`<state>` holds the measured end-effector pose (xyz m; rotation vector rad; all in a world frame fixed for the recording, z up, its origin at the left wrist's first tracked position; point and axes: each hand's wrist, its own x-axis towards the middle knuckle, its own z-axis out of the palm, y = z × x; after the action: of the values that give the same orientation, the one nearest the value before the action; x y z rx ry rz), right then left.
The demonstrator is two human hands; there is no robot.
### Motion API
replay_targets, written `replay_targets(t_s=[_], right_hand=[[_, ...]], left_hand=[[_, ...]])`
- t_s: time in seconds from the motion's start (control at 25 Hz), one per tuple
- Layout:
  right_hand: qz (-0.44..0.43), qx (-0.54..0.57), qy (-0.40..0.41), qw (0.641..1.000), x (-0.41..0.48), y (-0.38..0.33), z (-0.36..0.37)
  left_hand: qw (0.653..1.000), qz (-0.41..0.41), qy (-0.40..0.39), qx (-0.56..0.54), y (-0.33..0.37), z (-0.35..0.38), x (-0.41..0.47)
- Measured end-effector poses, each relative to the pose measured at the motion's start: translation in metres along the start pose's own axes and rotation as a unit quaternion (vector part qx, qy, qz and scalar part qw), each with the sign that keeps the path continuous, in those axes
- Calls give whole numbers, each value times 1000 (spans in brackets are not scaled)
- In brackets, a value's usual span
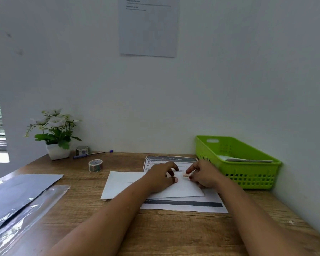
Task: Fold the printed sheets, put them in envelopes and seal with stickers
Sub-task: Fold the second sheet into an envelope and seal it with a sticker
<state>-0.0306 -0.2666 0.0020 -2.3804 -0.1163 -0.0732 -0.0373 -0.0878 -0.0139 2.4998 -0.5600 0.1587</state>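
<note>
A white envelope (pixel 124 183) lies flat on the wooden desk, on top of a printed sheet (pixel 185 206) with dark bands. My left hand (pixel 161 179) presses down on the envelope with its fingers spread. Just to its right, my right hand (pixel 201 174) pinches a small patterned sticker (pixel 185 174) between thumb and forefinger, right at the envelope's surface. Whether the sticker touches the paper cannot be told. The envelope's flap is hidden under my hands.
A green plastic basket (pixel 248 180) holding white envelopes stands at the right against the wall. Two tape rolls (pixel 95 165), a pen (pixel 89 155) and a potted flower (pixel 55 133) sit at the back left. Dark sheets in plastic sleeves (pixel 17 196) lie at the left edge.
</note>
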Motion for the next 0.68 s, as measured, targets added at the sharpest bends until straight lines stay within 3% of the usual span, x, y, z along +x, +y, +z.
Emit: replay_targets(t_s=[0.24,0.68], right_hand=[[-61,-96,26,993,4,-1,6],[-67,-155,38,985,7,0,13]], left_hand=[[995,25,-14,91,-4,10,9],[981,26,-29,189,0,12,7]])
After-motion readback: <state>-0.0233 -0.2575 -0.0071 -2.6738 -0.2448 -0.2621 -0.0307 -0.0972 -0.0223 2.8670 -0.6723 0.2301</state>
